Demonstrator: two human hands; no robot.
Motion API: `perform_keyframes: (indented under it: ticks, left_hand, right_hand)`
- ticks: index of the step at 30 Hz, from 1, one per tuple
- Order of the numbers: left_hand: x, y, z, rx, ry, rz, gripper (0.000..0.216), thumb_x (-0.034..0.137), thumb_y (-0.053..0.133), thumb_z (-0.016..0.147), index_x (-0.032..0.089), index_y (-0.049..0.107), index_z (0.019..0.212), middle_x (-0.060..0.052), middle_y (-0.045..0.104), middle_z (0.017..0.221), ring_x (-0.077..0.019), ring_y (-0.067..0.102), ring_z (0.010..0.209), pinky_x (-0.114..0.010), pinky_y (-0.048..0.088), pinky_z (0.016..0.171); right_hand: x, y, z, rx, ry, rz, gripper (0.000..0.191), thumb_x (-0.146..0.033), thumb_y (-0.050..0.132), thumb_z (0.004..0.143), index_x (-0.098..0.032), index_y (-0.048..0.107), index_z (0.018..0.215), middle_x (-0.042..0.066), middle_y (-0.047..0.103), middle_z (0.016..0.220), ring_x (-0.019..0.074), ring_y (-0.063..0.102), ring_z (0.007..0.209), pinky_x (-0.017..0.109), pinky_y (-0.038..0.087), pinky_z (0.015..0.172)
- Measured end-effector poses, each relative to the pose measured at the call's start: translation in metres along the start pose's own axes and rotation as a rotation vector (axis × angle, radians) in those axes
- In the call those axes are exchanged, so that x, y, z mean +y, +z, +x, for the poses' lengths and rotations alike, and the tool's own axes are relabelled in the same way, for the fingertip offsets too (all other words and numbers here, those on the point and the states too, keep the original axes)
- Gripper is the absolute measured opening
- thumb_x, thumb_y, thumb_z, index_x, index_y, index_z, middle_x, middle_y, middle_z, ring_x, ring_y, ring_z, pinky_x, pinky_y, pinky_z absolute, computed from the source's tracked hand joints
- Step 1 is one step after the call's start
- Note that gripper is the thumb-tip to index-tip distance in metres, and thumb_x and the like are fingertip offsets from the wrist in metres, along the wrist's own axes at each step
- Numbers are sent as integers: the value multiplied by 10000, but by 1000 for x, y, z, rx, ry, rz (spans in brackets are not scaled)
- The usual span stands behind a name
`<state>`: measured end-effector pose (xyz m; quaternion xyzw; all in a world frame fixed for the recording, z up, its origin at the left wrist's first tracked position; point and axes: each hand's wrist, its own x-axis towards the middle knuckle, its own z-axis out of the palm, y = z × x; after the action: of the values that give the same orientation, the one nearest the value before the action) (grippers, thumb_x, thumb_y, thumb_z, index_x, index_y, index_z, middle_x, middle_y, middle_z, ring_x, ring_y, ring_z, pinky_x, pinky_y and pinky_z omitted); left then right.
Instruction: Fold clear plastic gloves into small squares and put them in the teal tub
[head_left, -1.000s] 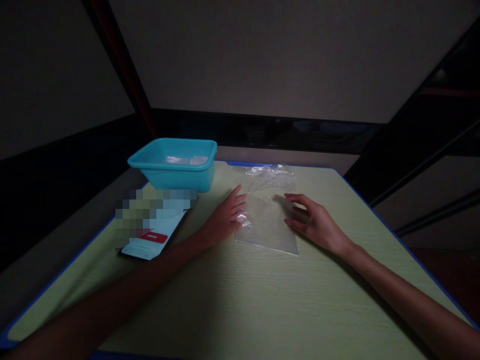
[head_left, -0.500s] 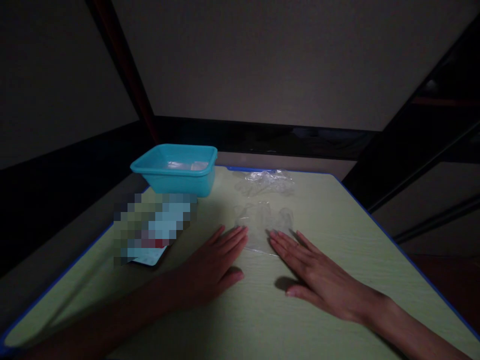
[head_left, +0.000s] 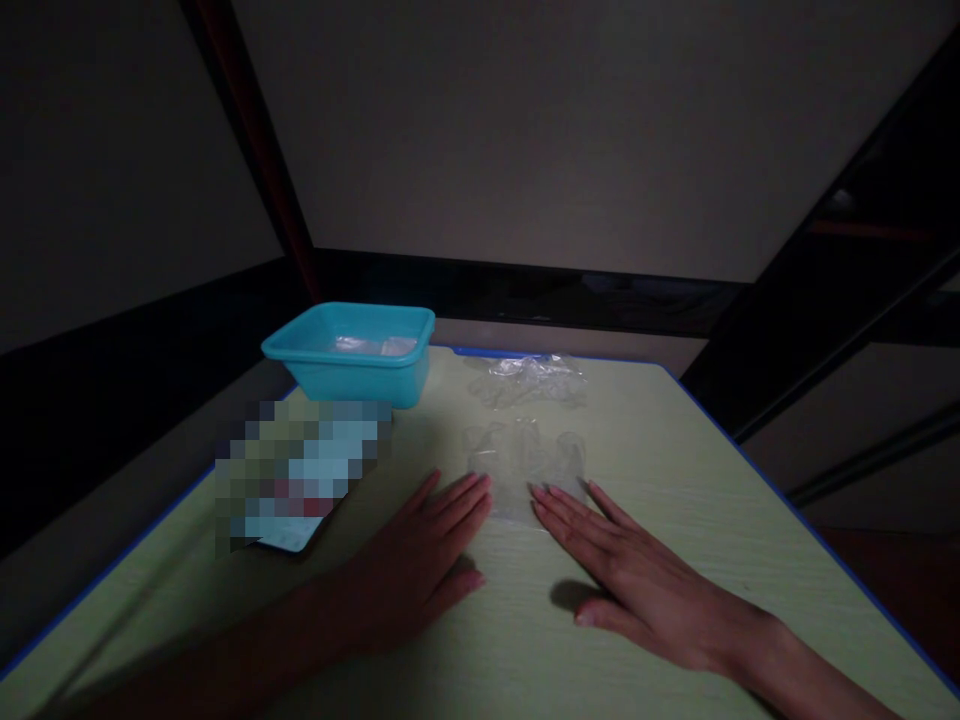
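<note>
A thin, see-through piece of plastic film [head_left: 517, 470] lies flattened on the table, with several rounded lobes along its far edge; I cannot tell if it is a glove or a bag. On its near left corner rest the fingertips of my left hand [head_left: 431, 550], palm down and fingers stretched out. My right hand [head_left: 622, 560] lies opposite, fingers extended over the near right part of the film, thumb apart on the table. Beyond it is a second, crumpled piece of clear plastic [head_left: 529, 382].
A turquoise plastic basin [head_left: 352, 380] stands at the far left with clear or whitish items inside. Nearer, a flat light-blue object [head_left: 281, 533] is mostly hidden by pixelation. The pale table [head_left: 675, 450] has a blue edge, with a wall panel behind it.
The view has tilted up slightly, so everything sits lower in the picture. Both hands stay flat at the film's near edge, with hardly any movement against it.
</note>
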<state>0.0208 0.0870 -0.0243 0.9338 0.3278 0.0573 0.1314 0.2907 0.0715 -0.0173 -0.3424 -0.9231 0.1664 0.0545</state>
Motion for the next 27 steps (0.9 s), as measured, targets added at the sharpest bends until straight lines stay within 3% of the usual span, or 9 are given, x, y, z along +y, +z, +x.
perform_keyframes:
  ticks: [6, 13, 17, 21, 27]
  left_hand:
    - [1, -1, 1, -23, -13, -20, 549, 273, 404, 891, 136, 251, 1400, -133, 232, 1478, -239, 162, 1375, -508, 106, 1104]
    - [-1, 1, 1, -8, -43, -44, 569, 265, 361, 899, 114, 177, 1416, -144, 198, 1487, -228, 146, 1380, -490, 107, 1112]
    - [-2, 3, -1, 61, -73, -94, 575, 184, 310, 888, 91, 116, 1421, -165, 240, 1472, -223, 196, 1368, -484, 127, 1116]
    - [-4, 3, -2, 137, -10, -160, 668, 82, 301, 827, 140, 29, 1434, -128, 331, 1442, -204, 241, 1355, -455, 180, 1116]
    - [-7, 3, -2, 190, 14, -202, 736, 53, 296, 803, 180, -64, 1433, -110, 402, 1403, -210, 276, 1338, -482, 243, 1086]
  right_hand:
    - [20, -9, 6, 106, 87, 14, 680, -514, 362, 892, -180, 156, 1446, 133, 225, 1476, 301, 205, 1345, 597, 99, 1070]
    - [43, -31, 50, 172, 138, 165, 543, -526, 267, 912, -239, 328, 1370, 99, 382, 1423, 263, 282, 1331, 564, 84, 1093]
    - [51, -26, 64, 223, 182, 143, 531, -501, 211, 926, -203, 362, 1339, 124, 419, 1394, 243, 273, 1337, 554, 81, 1095]
    - [56, -16, 64, 252, 183, 103, 466, -441, 214, 940, -228, 388, 1316, 108, 455, 1370, 224, 307, 1323, 554, 115, 1092]
    - [58, -13, 63, 267, 190, 82, 445, -407, 223, 941, -225, 392, 1311, 101, 471, 1358, 232, 312, 1321, 569, 130, 1084]
